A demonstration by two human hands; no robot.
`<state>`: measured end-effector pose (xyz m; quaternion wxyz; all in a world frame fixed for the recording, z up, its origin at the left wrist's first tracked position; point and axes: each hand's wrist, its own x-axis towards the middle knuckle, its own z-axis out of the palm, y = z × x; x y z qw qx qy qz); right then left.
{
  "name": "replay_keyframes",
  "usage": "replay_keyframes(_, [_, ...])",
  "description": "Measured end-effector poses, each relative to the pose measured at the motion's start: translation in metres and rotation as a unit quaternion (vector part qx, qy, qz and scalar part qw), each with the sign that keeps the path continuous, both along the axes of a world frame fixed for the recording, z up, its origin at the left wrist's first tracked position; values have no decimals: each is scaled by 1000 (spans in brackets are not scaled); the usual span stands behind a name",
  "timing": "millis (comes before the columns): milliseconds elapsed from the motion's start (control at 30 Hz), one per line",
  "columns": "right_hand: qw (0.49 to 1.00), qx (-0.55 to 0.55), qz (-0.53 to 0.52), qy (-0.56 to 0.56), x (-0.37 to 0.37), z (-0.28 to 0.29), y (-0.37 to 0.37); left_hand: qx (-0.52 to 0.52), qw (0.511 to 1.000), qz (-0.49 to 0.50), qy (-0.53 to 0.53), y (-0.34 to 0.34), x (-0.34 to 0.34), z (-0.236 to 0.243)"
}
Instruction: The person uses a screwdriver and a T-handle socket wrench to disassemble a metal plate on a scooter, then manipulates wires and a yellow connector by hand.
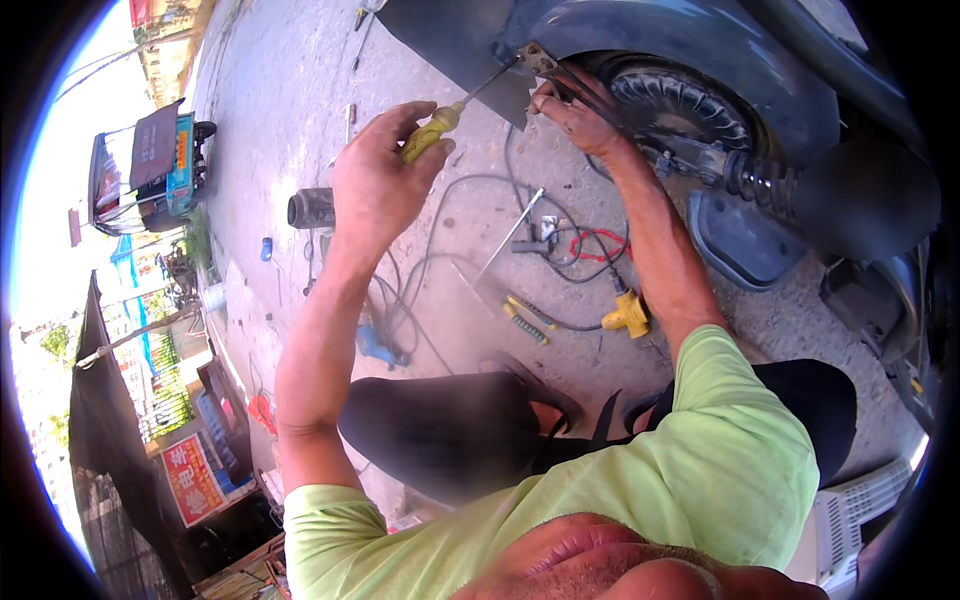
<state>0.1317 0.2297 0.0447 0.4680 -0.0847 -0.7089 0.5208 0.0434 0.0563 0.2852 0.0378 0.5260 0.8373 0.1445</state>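
My left hand (pixel 385 175) is wrapped round the yellow handle of a screwdriver (pixel 432 132). Its long shaft slants up to the right, and the tip meets or comes close to a small metal bracket (pixel 537 58) with holes. Beside that bracket, my right hand (pixel 580 115) has its fingers curled in among dark cables (pixel 580 85); what they pinch is hidden. Both hands work next to the grey-blue fender (pixel 690 35) of a vehicle, above its black tyre (pixel 680 100). A dark flat panel (pixel 450 55) hangs left of the bracket.
On the concrete lie loose cables (pixel 440 190), a metal rod (pixel 510 235), a yellow plug-like block (pixel 627 315), a green coil (pixel 527 322), a dark cylindrical object (pixel 312 208) and a blue tool (pixel 378 345). A coil-spring shock absorber (pixel 755 182) stands right of my right forearm. A three-wheeler (pixel 155 165) is parked far left.
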Motion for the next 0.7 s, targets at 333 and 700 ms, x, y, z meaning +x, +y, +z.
replay_keyframes(333, [997,-73,19,-15,1,15,-7,-103,912,175,-357,11,-14,23])
replay_keyframes(700, [969,-228,81,59,6,24,-10,34,909,194,-368,-2,-9,4])
